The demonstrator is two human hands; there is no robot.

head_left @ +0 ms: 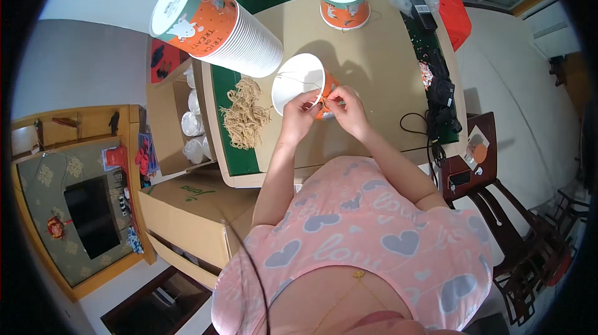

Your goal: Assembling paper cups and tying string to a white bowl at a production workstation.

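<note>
A paper bucket (293, 78) with a white inside and an orange printed outside lies on its side on the table, its mouth facing left. A thin tan cord (298, 77) crosses its mouth. My left hand (299, 117) is at the rim, fingertips pinched on the cord. Close beside it, my right hand (347, 112) pinches the cord against the orange outer wall. The fingers partly hide the cord's end. To the left lies a loose pile of tan cords (245, 115).
A tall stack of nested paper buckets (240, 36) leans at the far left. Another bucket (344, 0) stands upside down at the back. Black devices and cables (441, 92) line the right edge, near a red container (451, 16). Cardboard boxes (187, 204) stand left of the table.
</note>
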